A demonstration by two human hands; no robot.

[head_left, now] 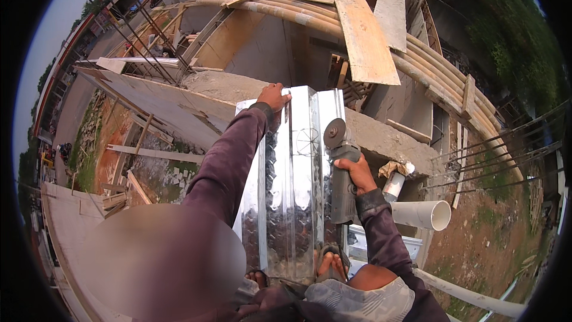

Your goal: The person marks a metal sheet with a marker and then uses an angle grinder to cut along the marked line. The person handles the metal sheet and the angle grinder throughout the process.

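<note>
L hand (274, 99) is at the far L end of the ribbed metal sheet (302, 200), touching it; fingers bent a bit over that end, can't tell if they grip or just rest. R hand (357, 174) is closed round the body of a grey angle grinder (343, 200), thumb across the near side of its head. Grinder sits along the sheet's R edge, round disc (335, 133) pointing away from the person; can't tell if disc touches metal.

Sheet is shiny, runs lengthwise from the person's feet (333, 263) out to the concrete ledge (381, 143). Drawn circle w/ crossing lines (307, 141) is on its far half, btwn the 2 hands, just L of disc.

R of grinder: white PVC pipe (411, 214), open end facing R, w/ a smaller white cylinder (394, 187) & crumpled brown wrap (395, 169) near it. Further off: curved row of poles (298, 18), wide plank (364, 36) across them. Rebar (500, 161) sticks out far R. Dark purple sleeves (229, 149) on both arms.
</note>
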